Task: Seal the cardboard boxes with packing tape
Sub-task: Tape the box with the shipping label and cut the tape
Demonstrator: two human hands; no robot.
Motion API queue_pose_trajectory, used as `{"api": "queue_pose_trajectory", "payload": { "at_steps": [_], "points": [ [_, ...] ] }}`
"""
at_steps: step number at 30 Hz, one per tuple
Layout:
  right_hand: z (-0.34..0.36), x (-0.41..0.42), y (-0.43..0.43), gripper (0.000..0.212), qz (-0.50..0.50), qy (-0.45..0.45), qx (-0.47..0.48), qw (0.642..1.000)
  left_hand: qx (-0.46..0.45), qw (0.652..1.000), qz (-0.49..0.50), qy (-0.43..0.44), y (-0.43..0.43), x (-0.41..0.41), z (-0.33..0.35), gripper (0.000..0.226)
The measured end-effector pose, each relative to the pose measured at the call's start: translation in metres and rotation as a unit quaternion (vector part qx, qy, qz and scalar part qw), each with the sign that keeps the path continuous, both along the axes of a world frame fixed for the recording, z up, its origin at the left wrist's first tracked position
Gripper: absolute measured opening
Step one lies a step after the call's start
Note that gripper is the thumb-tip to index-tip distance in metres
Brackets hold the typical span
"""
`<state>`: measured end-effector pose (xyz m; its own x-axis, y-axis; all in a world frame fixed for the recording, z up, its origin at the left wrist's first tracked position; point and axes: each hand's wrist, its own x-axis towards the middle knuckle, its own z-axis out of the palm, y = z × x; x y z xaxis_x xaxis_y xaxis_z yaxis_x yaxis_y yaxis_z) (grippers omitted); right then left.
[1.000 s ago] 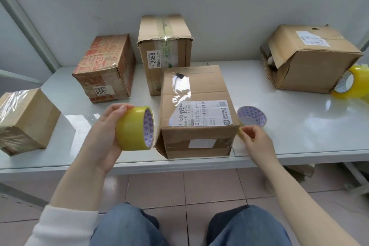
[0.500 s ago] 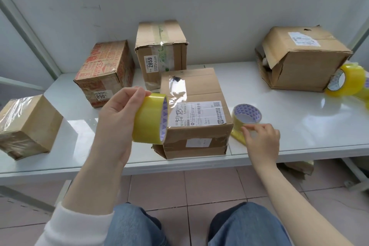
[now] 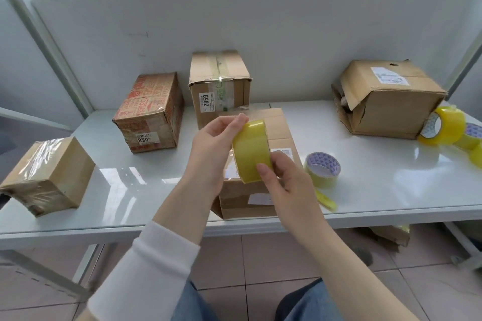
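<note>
Hands, left hand (image 3: 211, 154) and right hand (image 3: 289, 185), grip one tape roll (image 3: 249, 148) above the nearest box (image 3: 275, 125) of five.

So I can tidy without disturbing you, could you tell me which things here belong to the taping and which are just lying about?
In use: held tape roll, left hand, right hand, box beneath them.
Lying about: spare roll, rolls at far right, red printed box, box marked 2859, wrapped box, open-flapped box.

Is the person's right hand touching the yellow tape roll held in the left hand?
Touching. The head view shows fingers of the right hand resting on the tape roll, which the left hand grips.
</note>
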<state>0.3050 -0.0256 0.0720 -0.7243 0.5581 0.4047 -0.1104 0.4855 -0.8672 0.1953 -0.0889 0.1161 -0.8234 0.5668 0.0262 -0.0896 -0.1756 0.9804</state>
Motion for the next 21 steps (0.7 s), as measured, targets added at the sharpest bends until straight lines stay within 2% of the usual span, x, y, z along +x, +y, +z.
{"api": "queue_pose_trajectory", "payload": {
  "at_steps": [5, 7, 10, 13, 14, 18, 21],
  "points": [
    [0.003, -0.003, 0.003, 0.022, 0.022, -0.024, 0.007, 0.999, -0.064, 0.993, -0.062, 0.07, -0.008, -0.024, 0.012, 0.005],
    [0.007, -0.008, 0.004, 0.021, 0.017, -0.024, 0.003, 1.0, -0.07, 0.989, -0.05, 0.117, -0.007, -0.03, 0.014, 0.007],
    [0.009, -0.015, 0.008, 0.007, 0.02, -0.035, -0.017, 0.999, -0.06, 0.978, -0.007, 0.201, -0.001, -0.033, 0.017, 0.012],
    [0.008, -0.022, 0.013, 0.034, 0.033, -0.104, 0.019, 0.994, -0.079, 0.963, 0.022, 0.258, 0.006, -0.041, 0.024, 0.016],
    [0.009, -0.023, 0.015, 0.037, 0.025, -0.107, 0.031, 0.993, -0.086, 0.959, 0.024, 0.269, 0.008, -0.044, 0.027, 0.017],
    [0.021, -0.022, 0.016, 0.02, -0.001, -0.055, 0.017, 0.998, -0.093, 0.952, 0.026, 0.289, 0.012, -0.049, 0.041, 0.019],
    [0.029, -0.024, 0.017, 0.021, -0.015, -0.022, -0.04, 0.999, -0.076, 0.951, 0.022, 0.299, 0.014, -0.05, 0.058, 0.02]
  ]
}}
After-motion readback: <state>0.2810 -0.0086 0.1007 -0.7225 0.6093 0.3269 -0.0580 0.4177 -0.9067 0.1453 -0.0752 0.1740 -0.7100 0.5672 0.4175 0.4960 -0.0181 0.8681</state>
